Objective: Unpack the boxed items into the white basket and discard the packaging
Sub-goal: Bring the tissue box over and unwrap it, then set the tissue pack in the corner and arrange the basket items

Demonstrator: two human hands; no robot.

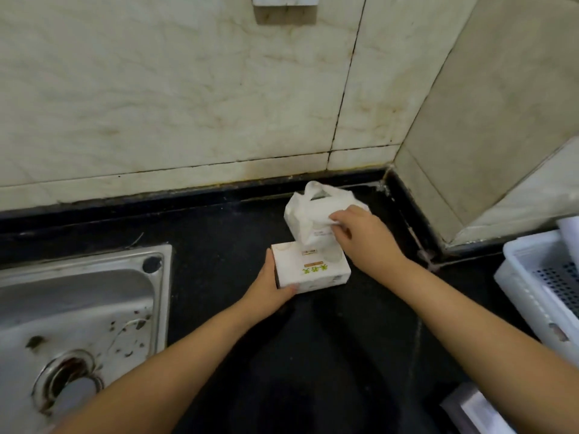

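My right hand [360, 236] covers part of the bag [313, 211], so I can't tell what the fingers pinch. My left hand [269, 286] hides the near left corner of the box [313, 270]; its green print is too blurred to read. Right of my right hand, the basket [526, 277] runs off the frame edge, its contents unclear. Left of my left hand, the sink [78, 308] is cut off too. A grey thing [476, 408] under my right forearm is unidentifiable.

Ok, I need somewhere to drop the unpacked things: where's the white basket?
In the head view, the white perforated plastic basket sits on the black countertop at the far right edge, beyond the right hand.
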